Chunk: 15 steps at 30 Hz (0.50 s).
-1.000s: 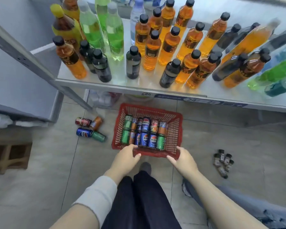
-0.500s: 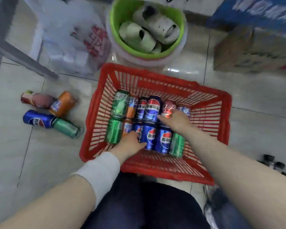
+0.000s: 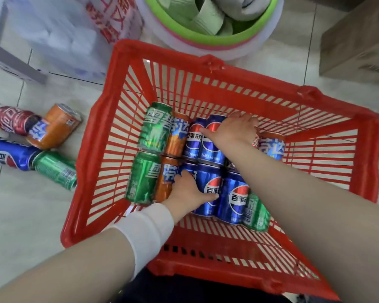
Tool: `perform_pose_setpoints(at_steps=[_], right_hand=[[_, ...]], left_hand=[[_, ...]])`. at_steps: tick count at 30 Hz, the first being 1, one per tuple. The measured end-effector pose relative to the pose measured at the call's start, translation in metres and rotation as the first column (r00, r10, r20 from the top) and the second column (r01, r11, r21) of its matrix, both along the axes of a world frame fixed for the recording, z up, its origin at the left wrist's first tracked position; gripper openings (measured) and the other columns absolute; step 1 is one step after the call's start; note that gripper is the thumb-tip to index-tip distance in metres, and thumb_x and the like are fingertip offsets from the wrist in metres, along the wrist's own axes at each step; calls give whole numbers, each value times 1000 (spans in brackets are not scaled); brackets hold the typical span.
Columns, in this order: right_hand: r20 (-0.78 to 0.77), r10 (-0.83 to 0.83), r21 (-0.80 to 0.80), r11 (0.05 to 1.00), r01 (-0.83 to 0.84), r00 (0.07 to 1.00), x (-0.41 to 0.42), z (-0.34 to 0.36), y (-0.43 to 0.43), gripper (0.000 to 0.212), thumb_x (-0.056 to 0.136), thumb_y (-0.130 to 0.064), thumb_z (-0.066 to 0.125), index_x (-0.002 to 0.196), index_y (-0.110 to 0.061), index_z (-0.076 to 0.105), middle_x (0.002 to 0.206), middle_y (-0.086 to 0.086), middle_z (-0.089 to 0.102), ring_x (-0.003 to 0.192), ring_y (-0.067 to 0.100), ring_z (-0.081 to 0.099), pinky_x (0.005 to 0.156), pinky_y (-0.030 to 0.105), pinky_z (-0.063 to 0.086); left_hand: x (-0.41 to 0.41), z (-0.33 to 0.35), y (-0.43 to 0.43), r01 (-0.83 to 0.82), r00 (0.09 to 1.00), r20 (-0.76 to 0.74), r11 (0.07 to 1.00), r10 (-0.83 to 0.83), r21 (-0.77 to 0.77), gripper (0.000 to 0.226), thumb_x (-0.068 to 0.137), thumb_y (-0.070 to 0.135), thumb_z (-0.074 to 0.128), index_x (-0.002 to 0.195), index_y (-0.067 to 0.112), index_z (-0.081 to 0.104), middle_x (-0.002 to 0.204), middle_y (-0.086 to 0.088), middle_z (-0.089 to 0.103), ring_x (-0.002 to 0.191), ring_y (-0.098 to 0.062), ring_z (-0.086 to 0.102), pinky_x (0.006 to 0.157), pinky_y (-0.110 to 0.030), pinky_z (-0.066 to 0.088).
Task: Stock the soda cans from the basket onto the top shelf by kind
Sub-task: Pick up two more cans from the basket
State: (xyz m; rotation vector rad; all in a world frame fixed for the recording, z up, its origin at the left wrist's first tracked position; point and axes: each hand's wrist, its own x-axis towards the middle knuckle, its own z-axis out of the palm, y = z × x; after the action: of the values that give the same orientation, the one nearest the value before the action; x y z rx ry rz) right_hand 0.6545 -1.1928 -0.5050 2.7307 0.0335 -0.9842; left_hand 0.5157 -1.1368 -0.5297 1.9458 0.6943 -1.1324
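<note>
Red basket [image 3: 116,99] on the floor, soda cans [image 3: 155,130] lying in two rows inside. Left hand [image 3: 185,192] curls around a near-row blue can [image 3: 190,169]. Right hand [image 3: 234,130] spreads over a far-row blue can [image 3: 211,146], grip unclear. Best to lift matching blues together, clear of the basket's rim.

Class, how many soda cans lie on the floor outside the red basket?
4, all left of the basket: red can at the picture's left edge, orange can beside it, blue can nearer the person, green can beside the blue. Others may lie out of view.
</note>
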Motion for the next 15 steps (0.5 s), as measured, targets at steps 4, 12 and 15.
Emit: perform_pose_setpoints(at_steps=[4, 12, 15], right_hand=[[2, -80, 79, 994, 80, 997, -3, 2, 9, 108, 74, -74, 48, 142, 3, 13, 143, 21, 38, 138, 38, 21, 109, 39, 25], [-81, -364, 442, 822, 361, 928, -10, -7, 17, 102, 76, -44, 71, 142, -2, 6, 126, 15, 56, 113, 30, 56, 83, 32, 45], [-161, -415, 519, 736, 435, 895, -11, 7, 4, 107, 74, -41, 74, 144, 1, 4, 139, 16, 45, 124, 29, 48, 92, 30, 42]], left_hand=[[1, -1, 6, -10, 999, -40, 997, 7, -78, 94, 68, 47, 75, 136, 1, 29, 139, -14, 38, 128, -28, 39, 101, -34, 40], [-10, 6, 31, -121, 990, -103, 969, 101, -213, 83, 58, 43, 81, 123, 10, 43, 120, -5, 57, 106, -21, 57, 90, -34, 50], [-16, 21, 43, -184, 979, -136, 948, 153, -261, 96, 49, 51, 81, 126, 8, 42, 121, -2, 57, 107, -20, 58, 91, -36, 51]])
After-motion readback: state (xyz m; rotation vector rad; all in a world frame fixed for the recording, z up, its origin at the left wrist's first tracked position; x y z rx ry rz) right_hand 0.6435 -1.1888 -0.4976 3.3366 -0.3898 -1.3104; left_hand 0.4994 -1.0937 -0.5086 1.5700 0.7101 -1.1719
